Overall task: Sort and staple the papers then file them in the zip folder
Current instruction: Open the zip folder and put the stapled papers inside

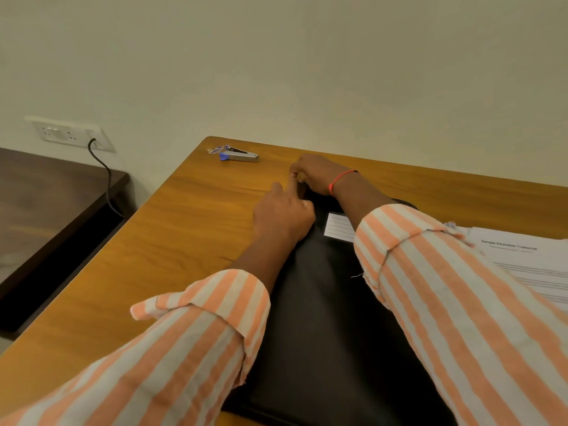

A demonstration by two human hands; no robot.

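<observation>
The black fabric zip folder (pixel 322 302) on the wooden table (pixel 190 216) looks limp. The right hand (pixel 319 176) pinches what seems its zip pull (pixel 299 179); the left hand (pixel 282 219) braces the corner, grip unclear.

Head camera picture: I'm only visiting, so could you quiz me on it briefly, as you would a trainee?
1. True or false: the stapler lies on top of the zip folder.
2. What lies near the right edge of the table? A) papers B) scissors C) a cup
3. Which hand wears the red wrist thread?

Key
1. False: it lies on bare wood, apart from the folder.
2. A
3. The right hand
</observation>
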